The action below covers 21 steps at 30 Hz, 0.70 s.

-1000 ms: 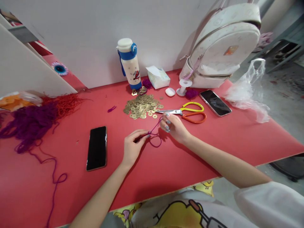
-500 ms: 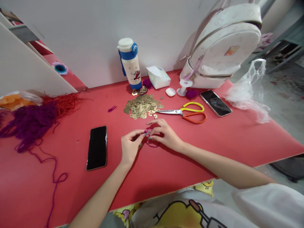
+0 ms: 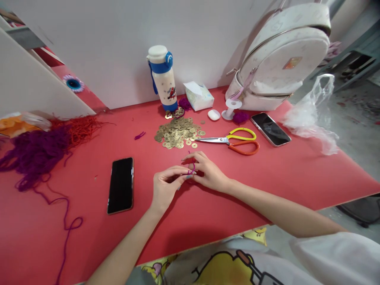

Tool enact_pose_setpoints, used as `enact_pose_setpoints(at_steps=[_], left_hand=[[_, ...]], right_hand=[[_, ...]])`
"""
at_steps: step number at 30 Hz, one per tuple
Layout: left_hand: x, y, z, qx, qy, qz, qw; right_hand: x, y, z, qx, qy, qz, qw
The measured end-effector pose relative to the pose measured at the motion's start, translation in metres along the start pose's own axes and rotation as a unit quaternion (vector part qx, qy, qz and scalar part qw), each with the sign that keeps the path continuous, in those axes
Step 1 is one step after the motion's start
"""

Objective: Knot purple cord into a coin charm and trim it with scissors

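A short length of purple yarn runs between my two hands above the red tabletop. My left hand pinches it with thumb and forefinger. My right hand meets it from the other side, its thumb and fingertips closed on the yarn. Whether a coin is on the yarn is hidden by my fingers. Just beyond my hands lies a pile of brass coins with holes. Scissors with one yellow and one orange handle rest beside the pile, blades towards it.
A dark phone lies left of my hands, a second phone at the right. Purple yarn strands and red strands heap up at the left. Behind the coins stand a bottle, a tissue pack, a spool and a white backpack.
My hands have drawn closer together, the left shifting slightly right. The yarn's loop below my fingers is gone from sight, and an end now sticks up between them.
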<state>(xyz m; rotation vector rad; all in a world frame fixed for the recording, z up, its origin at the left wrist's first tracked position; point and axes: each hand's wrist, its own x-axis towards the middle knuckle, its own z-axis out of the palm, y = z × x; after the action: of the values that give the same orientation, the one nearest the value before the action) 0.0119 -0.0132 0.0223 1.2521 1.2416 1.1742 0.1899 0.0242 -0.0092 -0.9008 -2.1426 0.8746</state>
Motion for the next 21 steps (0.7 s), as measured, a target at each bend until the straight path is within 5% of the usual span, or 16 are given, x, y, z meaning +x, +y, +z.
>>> enact_pose_setpoints(at_steps=[9,15,18,21], left_hand=[[0.005,-0.011,-0.004,0.083,0.023,0.016,0.996],[0.006,-0.016,-0.001,0.098,0.025,-0.019,0.995],[0.006,-0.013,0.002,0.11,0.034,-0.004,0.993],[0.005,-0.01,0.004,0.115,0.024,0.001,0.993]], right_hand=[[0.003,-0.003,-0.01,0.13,0.065,0.026,0.989],[0.003,-0.009,-0.014,0.37,0.056,0.155,0.914],[0.005,-0.007,-0.012,0.438,0.088,0.173,0.878],[0.006,-0.003,-0.015,0.441,0.125,0.159,0.874]])
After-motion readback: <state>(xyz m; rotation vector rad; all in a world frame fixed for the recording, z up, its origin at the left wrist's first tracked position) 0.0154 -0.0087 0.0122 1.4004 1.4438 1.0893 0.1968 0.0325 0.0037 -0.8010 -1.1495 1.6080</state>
